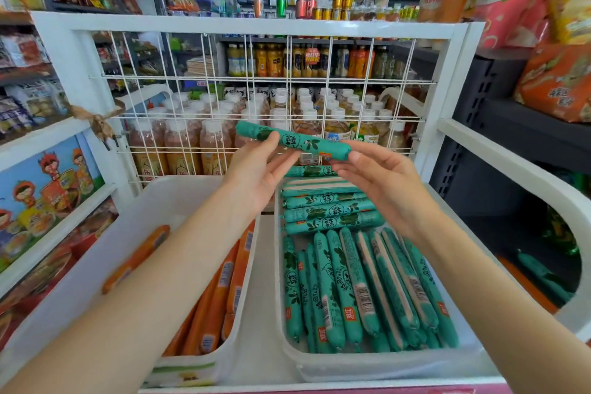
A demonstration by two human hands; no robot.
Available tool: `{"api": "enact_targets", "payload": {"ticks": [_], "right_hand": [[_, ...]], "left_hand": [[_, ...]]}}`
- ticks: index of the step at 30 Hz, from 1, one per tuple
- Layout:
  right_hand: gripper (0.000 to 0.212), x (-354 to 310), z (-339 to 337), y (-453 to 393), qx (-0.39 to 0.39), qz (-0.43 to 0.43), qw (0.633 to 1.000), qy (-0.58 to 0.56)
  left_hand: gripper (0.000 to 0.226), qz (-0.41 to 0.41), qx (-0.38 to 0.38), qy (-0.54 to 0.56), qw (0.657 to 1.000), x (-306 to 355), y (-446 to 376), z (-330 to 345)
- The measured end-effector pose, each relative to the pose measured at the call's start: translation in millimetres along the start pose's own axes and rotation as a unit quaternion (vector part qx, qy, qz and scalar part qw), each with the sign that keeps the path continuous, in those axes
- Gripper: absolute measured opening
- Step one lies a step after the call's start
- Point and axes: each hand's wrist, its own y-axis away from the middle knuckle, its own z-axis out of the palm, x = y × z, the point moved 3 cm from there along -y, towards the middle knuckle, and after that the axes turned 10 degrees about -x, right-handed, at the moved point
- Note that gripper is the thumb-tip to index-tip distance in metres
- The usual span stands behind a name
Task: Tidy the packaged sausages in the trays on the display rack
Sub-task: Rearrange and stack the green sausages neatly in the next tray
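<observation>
A green packaged sausage [292, 140] is held crosswise in the air above the back of the right tray. My left hand [259, 169] pinches it near the middle, and my right hand [380, 176] pinches its right end. Below, the clear right tray [377, 368] holds several green sausages [358, 285]: a front row lying lengthwise and a back row lying crosswise. The white left tray [92, 269] holds several orange sausages [220, 291], and my left forearm hides part of it.
A white wire-grid back panel [256, 80] stands just behind the trays, with bottled drinks behind it. The rack's white side frames [499, 150] flank both trays. Shelves of snacks and drinks surround the rack.
</observation>
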Motion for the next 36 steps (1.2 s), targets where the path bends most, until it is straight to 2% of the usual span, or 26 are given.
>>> {"api": "enact_targets", "payload": {"ticks": [3, 6, 9, 12, 14, 17, 18, 19, 20, 21, 22, 23, 24, 25, 28, 30, 31, 33, 34, 35, 36], "right_hand": [[0.018, 3, -14, -4, 0.08, 0.026, 0.996, -0.004], [0.013, 2, -37, -12, 0.168, 0.039, 0.985, 0.017], [0.017, 0, -60, -26, 0.194, 0.045, 0.972, 0.127], [0.023, 13, -72, -40, 0.177, 0.077, 0.946, 0.259], [0.023, 19, -74, -47, 0.152, 0.094, 0.897, 0.404], [0.025, 22, -68, -47, 0.108, 0.085, 0.767, 0.627], [0.025, 20, -61, -43, 0.113, 0.054, 0.746, 0.654], [0.023, 19, -50, -38, 0.106, 0.011, 0.744, 0.659], [0.021, 20, -36, -31, 0.066, -0.025, 0.754, 0.653], [0.02, 24, -18, -22, -0.018, -0.038, 0.766, 0.641], [0.02, 35, 0, -14, -0.13, -0.017, 0.764, 0.632], [0.021, 50, 15, -7, -0.234, 0.026, 0.739, 0.632], [0.023, 64, 23, -2, -0.3, 0.066, 0.701, 0.643], [0.025, 75, 26, -1, -0.325, 0.091, 0.662, 0.669], [0.029, 89, 21, -3, -0.32, 0.135, 0.552, 0.758], [0.029, 98, 21, -3, -0.335, 0.171, 0.496, 0.783], [0.025, 103, 23, -2, -0.344, 0.199, 0.479, 0.783], [0.02, 108, 25, -3, -0.35, 0.23, 0.473, 0.775], [0.022, 106, 25, -5, -0.353, 0.228, 0.487, 0.766], [0.026, 100, 23, -7, -0.352, 0.222, 0.517, 0.748], [0.03, 91, 21, -9, -0.345, 0.213, 0.563, 0.72]], "left_hand": [[0.012, -0.009, -0.032, -0.052, 0.998, -9, -4, 5], [0.014, -0.045, -0.049, -0.222, 0.973, -17, -3, -3], [0.013, -0.028, -0.017, -0.41, 0.911, -16, -2, -23], [0.012, -0.001, -0.014, -0.56, 0.828, -12, -4, -34], [0.013, -0.006, -0.029, -0.591, 0.806, -11, -5, -36], [0.013, -0.002, -0.04, -0.61, 0.791, -10, -4, -42], [0.013, 0.0, -0.047, -0.622, 0.782, -10, -4, -45], [0.013, 0.001, -0.056, -0.635, 0.77, -12, -3, -49], [0.013, 0.002, -0.068, -0.651, 0.756, -13, -1, -52], [0.014, 0.004, -0.08, -0.664, 0.743, -14, 0, -55], [0.016, 0.01, -0.09, -0.674, 0.733, -14, 1, -56], [0.018, 0.017, -0.098, -0.684, 0.722, -14, 3, -58], [0.018, 0.021, -0.103, -0.697, 0.71, -15, 4, -58], [0.017, 0.023, -0.109, -0.71, 0.695, -15, 6, -58], [0.013, 0.025, -0.133, -0.737, 0.663, -18, 12, -57], [0.014, 0.027, -0.146, -0.739, 0.657, -20, 15, -56], [0.014, 0.03, -0.15, -0.74, 0.655, -21, 15, -56], [0.013, 0.032, -0.154, -0.746, 0.647, -23, 17, -55], [0.013, 0.031, -0.159, -0.749, 0.643, -23, 18, -54], [0.014, 0.03, -0.164, -0.75, 0.64, -23, 19, -53], [0.015, 0.031, -0.17, -0.749, 0.64, -23, 20, -53]]}}
